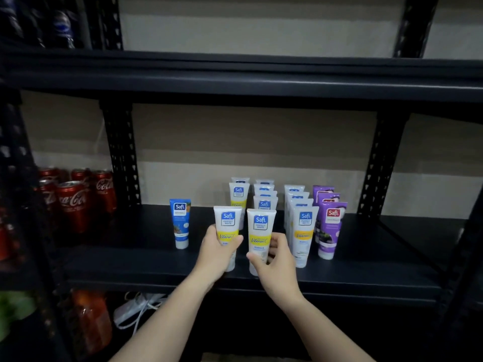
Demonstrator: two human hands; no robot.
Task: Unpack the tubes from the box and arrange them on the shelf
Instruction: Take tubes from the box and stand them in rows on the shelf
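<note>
Placing step: left hand and right hand each grip a white tube on the shelf; next, release them aligned with the rows.

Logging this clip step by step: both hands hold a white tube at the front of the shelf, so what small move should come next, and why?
Probably let go of both. The left hand and right hand each grip an upright white tube, the left tube and right tube, whose caps seem to sit on the shelf in front of two white rows. Releasing would leave them as the new front of those rows.
</note>
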